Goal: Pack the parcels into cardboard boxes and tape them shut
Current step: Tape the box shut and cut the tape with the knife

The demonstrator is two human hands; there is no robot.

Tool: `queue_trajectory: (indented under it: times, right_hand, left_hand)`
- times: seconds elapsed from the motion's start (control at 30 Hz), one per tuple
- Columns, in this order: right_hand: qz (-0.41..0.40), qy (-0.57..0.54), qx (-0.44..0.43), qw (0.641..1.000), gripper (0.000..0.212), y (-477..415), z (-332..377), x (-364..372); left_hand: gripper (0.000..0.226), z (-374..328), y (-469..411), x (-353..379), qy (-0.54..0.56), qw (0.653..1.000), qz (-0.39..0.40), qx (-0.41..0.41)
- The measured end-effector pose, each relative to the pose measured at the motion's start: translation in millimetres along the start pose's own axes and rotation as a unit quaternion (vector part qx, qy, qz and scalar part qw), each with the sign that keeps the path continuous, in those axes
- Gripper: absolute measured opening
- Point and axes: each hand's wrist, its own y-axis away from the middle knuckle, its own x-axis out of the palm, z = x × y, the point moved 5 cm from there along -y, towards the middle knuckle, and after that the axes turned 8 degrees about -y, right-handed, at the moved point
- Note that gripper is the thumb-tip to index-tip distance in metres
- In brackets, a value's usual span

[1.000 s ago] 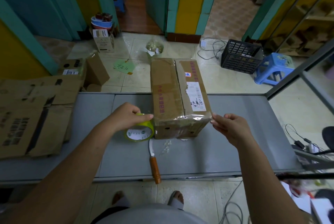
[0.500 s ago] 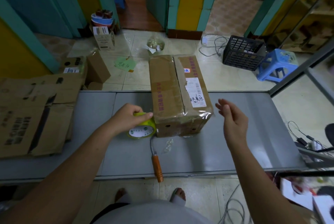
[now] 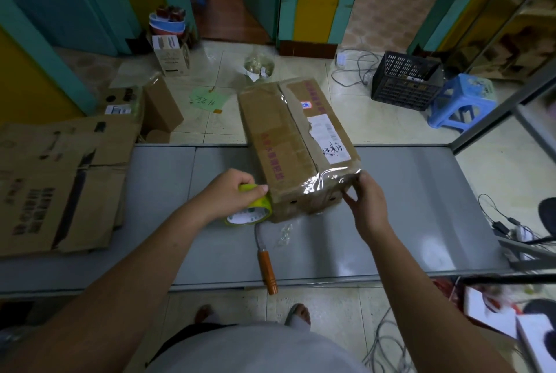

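Since the earlier frame the right hand has been brought from open air onto the near right corner of the long brown cardboard box. The box has been turned slightly, its far end swung leftward.

Position: the brown cardboard box lies lengthwise on the grey metal surface, with its near end between the two hands and its far end overhanging the far edge. Glossy clear tape is seen over the top seam and the near end.

Right-hand fingers are curled round the corner with the thumb on the near face, so the box is gripped. Whether a loose tape end is also pinched cannot be told. The left hand is clenched over the yellow-green roll of packing tape, which is held against the near left corner of the box.

An orange-handled knife lies just beside the roll, its handle projecting past the near edge. Flattened cardboard sheets are stacked at the left.

Risks, judged:
- If the box is rotated further, more of it may be carried off the far edge and it could tip.
- If the roll is pulled without the corner being held firm, the tape may be laid wrinkled or stuck to itself.
- The knife could be knocked to the floor by a forearm.
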Motion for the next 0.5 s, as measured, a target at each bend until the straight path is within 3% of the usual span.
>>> queue_trajectory:
  times: [0.17, 0.27, 0.33, 0.37, 0.43, 0.5]
  right_hand:
    - [-0.049, 0.029, 0.012, 0.998, 0.035, -37, 18, 13]
    - [-0.169, 0.095, -0.014, 0.981, 0.034, -31, 1, -1]
    - [-0.208, 0.173, -0.035, 0.962, 0.020, -2, -19, -8]
    - [-0.188, 0.219, -0.034, 0.957, 0.010, 15, -32, -7]
    - [-0.081, 0.344, -0.015, 0.935, 0.038, 47, -57, 5]
    - [0.065, 0.490, 0.017, 0.869, 0.065, 73, -80, 28]
  left_hand:
    - [0.046, -15, 1, 20, 0.028, 1.000, 0.007, 0.005]
    - [0.031, -16, -2, 21, 0.065, 0.998, -0.002, -0.013]
    - [0.021, -13, -1, 19, 0.084, 0.996, 0.005, -0.023]
    - [0.018, -12, -1, 18, 0.090, 0.996, 0.008, -0.026]
    - [0.025, -12, 2, 15, 0.120, 0.992, 0.007, -0.030]
    - [0.042, -17, 5, 13, 0.157, 0.987, 0.006, -0.023]
